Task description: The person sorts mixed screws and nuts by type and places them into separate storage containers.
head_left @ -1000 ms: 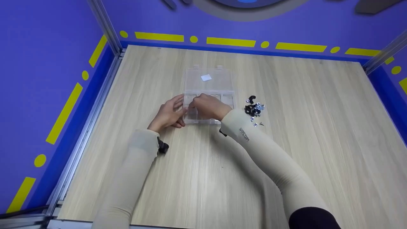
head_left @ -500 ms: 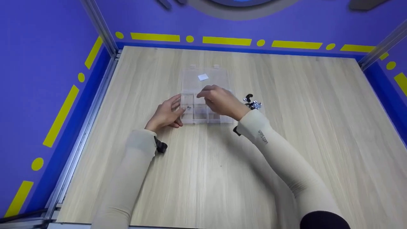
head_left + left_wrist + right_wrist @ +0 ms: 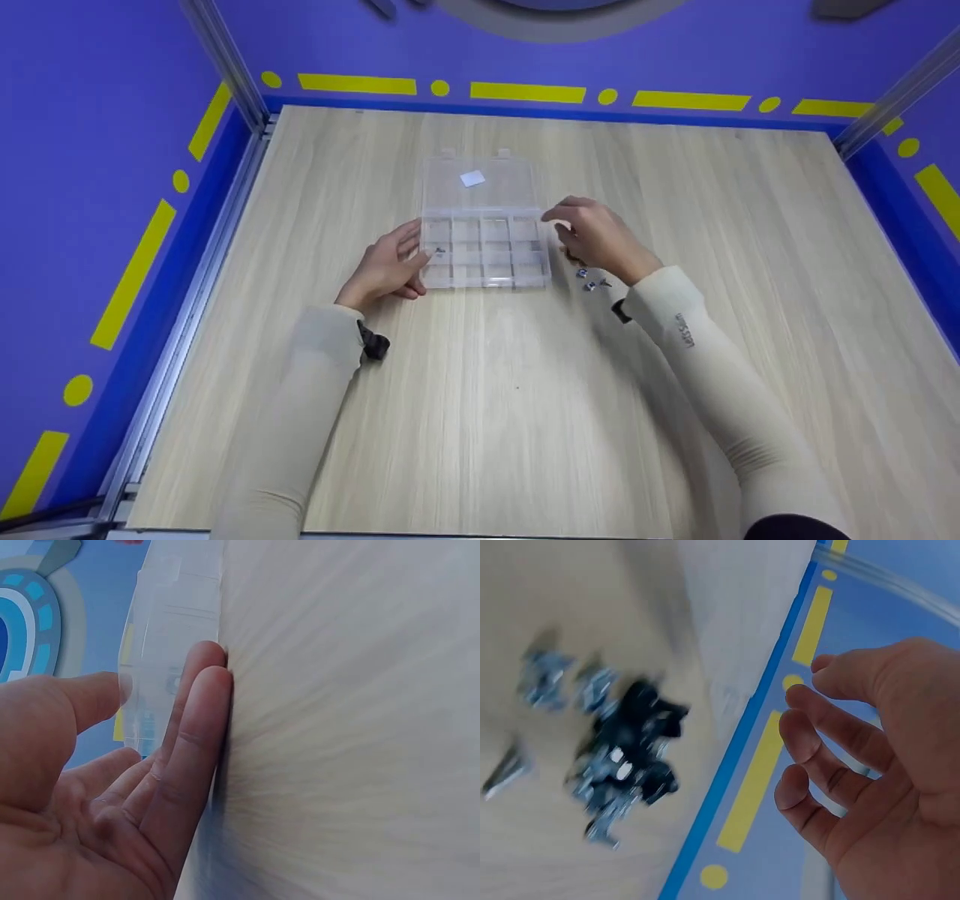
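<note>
A clear plastic compartment box (image 3: pixel 481 285) lies on the table with its lid (image 3: pixel 495 191) folded back. One small dark piece (image 3: pixel 440 250) shows in a left-hand compartment. My left hand (image 3: pixel 386 264) rests against the box's left side, fingers fairly straight and thumb at the rim; the left wrist view shows the fingertips along the box wall (image 3: pixel 157 622). To the right of the box, my right hand (image 3: pixel 600 236) hovers over the loose hardware, fingers loosely bent with nothing between them. Black pieces (image 3: pixel 641 716) and blurred silver pieces (image 3: pixel 547 679) lie in that pile, partly hidden in the head view.
The pale wood table (image 3: pixel 480 420) is bounded by blue walls (image 3: pixel 360 45) with yellow marks and metal posts. A white label (image 3: pixel 472 178) sits on the lid. Silver bits (image 3: pixel 589 286) lie in front of the pile, close to the box's right side.
My right hand has lifted out of the box's left compartments and moved right, over the pile. The small piece in the left compartment has come into sight. My left hand stays at the box.
</note>
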The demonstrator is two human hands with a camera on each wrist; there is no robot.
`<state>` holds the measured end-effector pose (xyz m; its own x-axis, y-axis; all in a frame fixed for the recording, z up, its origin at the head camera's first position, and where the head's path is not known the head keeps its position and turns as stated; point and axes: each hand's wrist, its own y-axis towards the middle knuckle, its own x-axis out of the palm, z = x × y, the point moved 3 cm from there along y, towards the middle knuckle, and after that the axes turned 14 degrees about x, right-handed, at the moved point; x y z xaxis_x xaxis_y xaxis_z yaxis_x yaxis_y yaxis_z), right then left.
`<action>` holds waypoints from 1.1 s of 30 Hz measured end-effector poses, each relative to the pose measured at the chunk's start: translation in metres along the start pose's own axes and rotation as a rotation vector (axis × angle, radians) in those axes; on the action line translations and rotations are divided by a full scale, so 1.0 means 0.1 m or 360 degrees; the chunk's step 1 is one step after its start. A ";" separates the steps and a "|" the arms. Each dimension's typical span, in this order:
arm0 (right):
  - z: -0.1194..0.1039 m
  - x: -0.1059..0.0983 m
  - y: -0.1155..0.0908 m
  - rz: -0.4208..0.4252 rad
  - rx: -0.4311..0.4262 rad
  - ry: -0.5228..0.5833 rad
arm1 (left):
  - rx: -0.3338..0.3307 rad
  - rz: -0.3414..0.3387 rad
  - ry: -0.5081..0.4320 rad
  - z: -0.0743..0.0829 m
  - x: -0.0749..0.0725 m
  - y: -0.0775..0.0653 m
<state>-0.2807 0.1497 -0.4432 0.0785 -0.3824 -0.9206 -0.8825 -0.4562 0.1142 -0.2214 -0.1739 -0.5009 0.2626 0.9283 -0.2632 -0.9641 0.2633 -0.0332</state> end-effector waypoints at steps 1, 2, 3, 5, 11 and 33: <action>0.06 -0.01 -0.02 0.0007 0.0010 0.0005 | -0.0002 0.0002 0.0003 0.00 0.00 0.00; 0.11 -0.02 -0.05 0.0013 0.0018 0.0012 | -0.0003 0.0003 0.0007 -0.01 0.00 0.00; 0.16 -0.02 -0.07 0.0016 0.0030 0.0018 | -0.0004 0.0003 0.0009 -0.01 0.00 0.00; 0.26 -0.03 -0.11 0.0011 0.0058 0.0037 | -0.0010 0.0006 0.0022 -0.01 0.00 -0.01; 0.49 -0.04 -0.21 -0.0049 0.0232 0.0068 | -0.0030 0.0024 0.0044 0.00 0.00 0.00; 0.76 -0.02 -0.33 -0.0139 0.0375 0.0017 | -0.0021 0.0002 -0.0018 0.00 -0.01 0.00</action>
<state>-0.2868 0.2260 -0.4738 0.1628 -0.3586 -0.9192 -0.9558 -0.2886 -0.0567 -0.2215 -0.1746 -0.5003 0.2615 0.9316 -0.2524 -0.9649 0.2586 -0.0453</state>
